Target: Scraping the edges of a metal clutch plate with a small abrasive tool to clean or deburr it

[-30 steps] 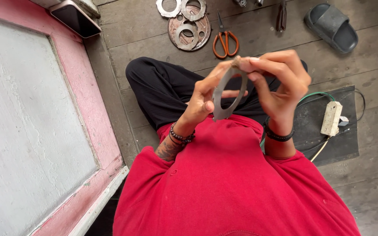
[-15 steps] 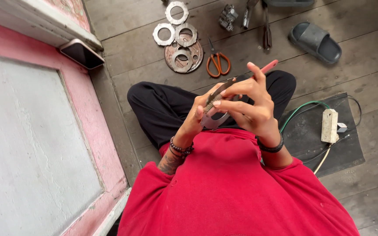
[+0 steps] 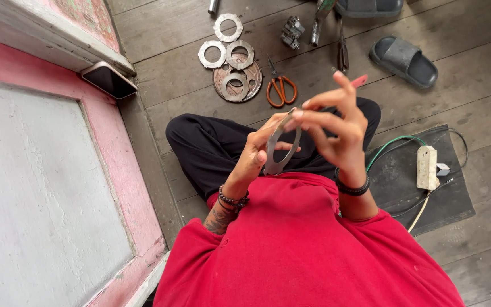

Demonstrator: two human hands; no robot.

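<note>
Metal ring (image 3: 282, 145): thin, stiff, likely light; held above the lap, left hand (image 3: 255, 154) closed on its lower rim, right hand (image 3: 336, 133) pinching the top edge, pink pen (image 3: 359, 81) between fingers.

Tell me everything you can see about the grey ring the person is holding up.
The grey ring is a thin, flat gasket-like cutout with a large open centre, dull grey like sheet metal or fibre. It is seen partly edge-on, held upright over the lap. The left hand grips its lower left side, and the right hand pinches its top edge. Similar rings lie on the wooden floor ahead.
</note>
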